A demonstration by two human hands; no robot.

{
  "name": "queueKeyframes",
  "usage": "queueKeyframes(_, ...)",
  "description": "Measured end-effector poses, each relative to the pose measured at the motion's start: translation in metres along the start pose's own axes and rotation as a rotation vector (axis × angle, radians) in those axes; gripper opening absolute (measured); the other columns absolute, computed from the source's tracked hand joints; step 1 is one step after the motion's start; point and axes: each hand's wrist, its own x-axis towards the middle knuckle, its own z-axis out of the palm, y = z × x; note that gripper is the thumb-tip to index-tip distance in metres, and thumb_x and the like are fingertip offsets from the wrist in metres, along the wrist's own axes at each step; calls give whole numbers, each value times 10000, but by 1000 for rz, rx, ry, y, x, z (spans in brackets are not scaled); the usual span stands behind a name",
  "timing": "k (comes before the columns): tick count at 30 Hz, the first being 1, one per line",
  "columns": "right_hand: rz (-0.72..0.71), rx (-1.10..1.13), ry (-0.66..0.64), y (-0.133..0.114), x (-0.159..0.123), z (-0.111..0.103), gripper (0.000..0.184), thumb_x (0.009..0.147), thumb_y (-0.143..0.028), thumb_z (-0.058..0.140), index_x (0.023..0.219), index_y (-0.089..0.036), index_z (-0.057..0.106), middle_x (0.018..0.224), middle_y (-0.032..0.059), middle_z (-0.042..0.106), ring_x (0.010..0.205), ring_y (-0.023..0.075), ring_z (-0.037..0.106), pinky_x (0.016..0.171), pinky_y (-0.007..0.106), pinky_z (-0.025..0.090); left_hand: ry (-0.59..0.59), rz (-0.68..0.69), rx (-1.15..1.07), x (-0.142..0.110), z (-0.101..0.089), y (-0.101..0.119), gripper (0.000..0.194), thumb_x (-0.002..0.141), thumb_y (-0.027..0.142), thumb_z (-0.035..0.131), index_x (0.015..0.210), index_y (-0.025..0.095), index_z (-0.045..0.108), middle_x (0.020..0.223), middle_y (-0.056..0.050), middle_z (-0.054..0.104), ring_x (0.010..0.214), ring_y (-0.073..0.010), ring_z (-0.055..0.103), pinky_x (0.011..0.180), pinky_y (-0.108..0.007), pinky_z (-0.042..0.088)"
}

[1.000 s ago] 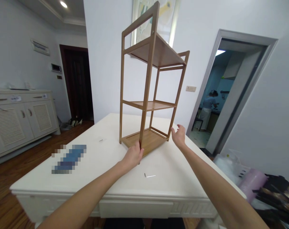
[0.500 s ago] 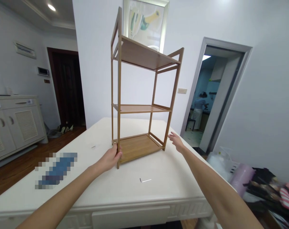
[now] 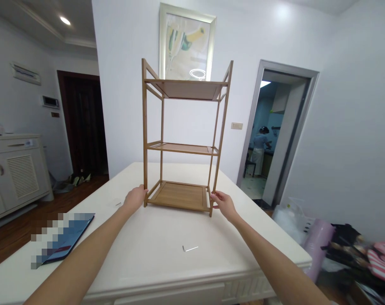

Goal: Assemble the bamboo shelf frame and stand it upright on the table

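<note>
A three-tier bamboo rack (image 3: 182, 146) stands upright on the white table (image 3: 167, 262), its open front facing me. My left hand (image 3: 135, 198) grips the foot of the front left post. At the front right post, my right hand (image 3: 223, 203) has its fingers closed against the foot. Both arms reach straight forward across the tabletop.
A small Allen key (image 3: 190, 248) lies on the table in front of the rack, and a dark blue flat object (image 3: 63, 239) at the left. A white sideboard (image 3: 14, 169) stands far left. Bags and clutter (image 3: 344, 250) sit at the right. A person (image 3: 259, 148) works beyond the doorway.
The rack has been turned so its front faces me squarely. My left hand stayed on its post; my right hand, open and apart before, has come onto the front right post.
</note>
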Motion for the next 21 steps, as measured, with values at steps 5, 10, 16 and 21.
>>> queueKeyframes(5, -86, -82, 88, 6, -26, 16, 454, 752, -534, 647, 1029, -179, 698, 874, 55, 722, 763, 211, 680, 593, 346, 607, 120, -90, -95, -2, 14, 28, 281, 918, 356, 381, 1074, 156, 503, 796, -107, 702, 833, -271, 677, 769, -364, 473)
queueKeyframes(10, -136, -146, 90, 5, -29, 29, 406, 775, -513, 634, 1005, -187, 711, 880, 58, 736, 788, 218, 688, 664, 359, 604, 137, 120, -283, -40, 34, 80, 181, 897, 371, 461, 943, 215, 541, 880, -56, 699, 840, -215, 658, 779, -327, 480)
queueKeyframes(16, -177, -204, 51, -9, -27, 52, 288, 785, -442, 612, 923, -217, 729, 812, 28, 740, 758, 223, 681, 684, 359, 574, 13, 381, -487, -84, 43, 163, 244, 857, 355, 567, 1029, 183, 572, 979, -86, 693, 933, -212, 650, 864, -348, 478)
queueKeyframes(21, -221, -198, 28, -19, -30, 67, 239, 794, -334, 547, 891, -228, 738, 807, 27, 749, 751, 229, 684, 700, 349, 543, -59, 301, -550, -90, 50, 209, 154, 895, 237, 504, 1037, 184, 533, 992, -90, 688, 916, -189, 653, 808, -320, 488)
